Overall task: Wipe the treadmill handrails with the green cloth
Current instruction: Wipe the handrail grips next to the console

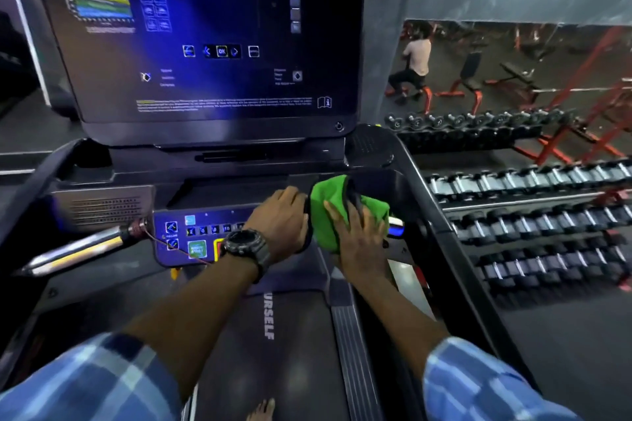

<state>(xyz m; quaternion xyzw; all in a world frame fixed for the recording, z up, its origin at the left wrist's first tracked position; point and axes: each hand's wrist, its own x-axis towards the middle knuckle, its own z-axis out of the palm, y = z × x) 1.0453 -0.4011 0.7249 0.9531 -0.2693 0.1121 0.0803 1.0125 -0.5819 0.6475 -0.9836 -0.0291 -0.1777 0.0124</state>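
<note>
Nearest, two forearms in blue plaid sleeves [85,383] reach forward over the treadmill belt [239,352], which carries white lettering; a bare foot [261,410] shows at the bottom edge. Left hand [284,222], with a dark wristwatch [246,246] on the wrist, lies over the right end of the control panel [191,236], fingers curled and touching the left edge of the green cloth [331,212]; whether it actually grips the cloth cannot be told. Right hand [359,236] is spread nearly flat, fingers extended, pressing the cloth down from the near side. Cloth is bunched on the console's right portion, just inside the right handrail [441,232], a dark bar running toward the viewer. Left of the panel, a chrome grip bar [75,249] projects outward, a thin red cord [164,243] trailing near its inner end. Beyond, the large display screen [212,37] stands upright, lit with icons. Farther right, dumbbell racks [530,215] are stacked in tiers, and beyond them red-framed benches [472,79] and a crouched person [413,61].
</note>
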